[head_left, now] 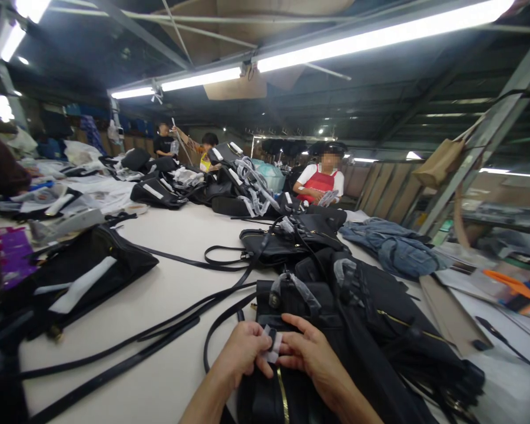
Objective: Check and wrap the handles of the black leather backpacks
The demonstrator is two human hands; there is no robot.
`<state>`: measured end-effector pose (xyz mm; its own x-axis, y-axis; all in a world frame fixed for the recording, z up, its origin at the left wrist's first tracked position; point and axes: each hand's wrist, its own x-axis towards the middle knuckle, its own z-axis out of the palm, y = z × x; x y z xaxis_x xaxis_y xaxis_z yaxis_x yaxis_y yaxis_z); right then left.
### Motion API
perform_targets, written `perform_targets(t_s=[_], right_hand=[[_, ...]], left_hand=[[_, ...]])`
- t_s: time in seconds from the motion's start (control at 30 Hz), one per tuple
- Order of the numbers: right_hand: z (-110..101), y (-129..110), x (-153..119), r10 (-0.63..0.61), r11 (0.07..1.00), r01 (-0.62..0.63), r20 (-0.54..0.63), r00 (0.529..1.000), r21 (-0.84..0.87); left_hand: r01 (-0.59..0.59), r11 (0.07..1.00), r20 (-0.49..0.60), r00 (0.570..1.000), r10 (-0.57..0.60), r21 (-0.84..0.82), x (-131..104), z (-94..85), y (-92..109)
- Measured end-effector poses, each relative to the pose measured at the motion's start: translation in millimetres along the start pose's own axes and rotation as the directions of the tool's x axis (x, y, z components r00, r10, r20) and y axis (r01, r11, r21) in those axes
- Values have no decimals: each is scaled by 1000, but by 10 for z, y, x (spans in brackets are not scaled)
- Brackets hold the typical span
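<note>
Directly in front of me lies a black bag (298, 294) with a gold zipper and a handle wrapped in clear plastic. Above it, my left hand (242, 350) pinches a small white wrapping piece (272, 346) with something dark on it. From the other side, the fingers of my right hand (307, 353) are closed on the same piece, with the upper fingers stretched over the bag. A long black strap (223, 324) curves out to the left of the bag. What the dark part is cannot be made out.
More black bags (380, 300) lie at the right and farther back. Another bag (110, 265) with white paper sits at the left. Straps (159, 335) cross the pale table (176, 229). Denim cloth (393, 244) lies at the right; a person in a red apron (320, 182) is across the table.
</note>
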<state>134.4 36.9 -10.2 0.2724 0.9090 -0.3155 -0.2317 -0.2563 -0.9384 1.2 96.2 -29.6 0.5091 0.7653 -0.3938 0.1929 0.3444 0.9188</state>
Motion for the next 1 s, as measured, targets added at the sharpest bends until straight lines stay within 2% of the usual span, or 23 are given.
perform_targets(t_s=[0.1,0.27,0.47,0.77,1.0], right_hand=[[-18,16,-20,-18,1000,17,26,999,24],[13,69,34,-43,998,40,-54,998,-53],[19,107,86,-90,985,77,-82,993,-154],[124,143,153,-133,957,71,-209,969,-281],[135,130,161,-120,954,49,-228,966,-295]], left_hand=[[7,1000,-4,1000,-7,-1,8,7,-15],[-6,1000,-1,1000,6,13,20,26,-23],[-18,1000,46,999,17,9,3,34,-10],[-53,998,1,999,53,26,-14,75,12],[-77,993,-35,996,81,92,-18,103,12]])
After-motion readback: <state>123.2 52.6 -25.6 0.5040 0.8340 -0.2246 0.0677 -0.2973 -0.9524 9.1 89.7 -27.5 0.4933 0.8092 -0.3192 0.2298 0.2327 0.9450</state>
